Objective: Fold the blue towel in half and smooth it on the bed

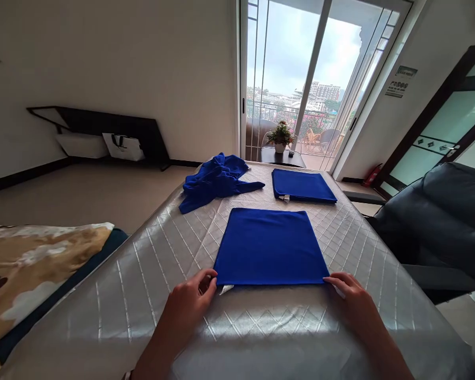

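A square blue cushion cover (271, 248) lies flat in front of me, with a small white tag (226, 289) sticking out near its front left corner. My left hand (193, 293) pinches that corner between thumb and fingers. At the front right corner, the fingers of my right hand (350, 291) are closed on the fabric. Beyond it, to the right, sits a neat flat stack of blue covers (304, 186) with a white tag at its front edge. A crumpled heap of blue covers (219, 179) is at the far left.
Everything blue rests on a table with a silver quilted-pattern cover (174, 264). A black leather chair (439, 221) stands close on the right. A bed with a floral blanket (43, 264) is on the left. Behind the table, a potted plant (280, 138) stands before glass doors.
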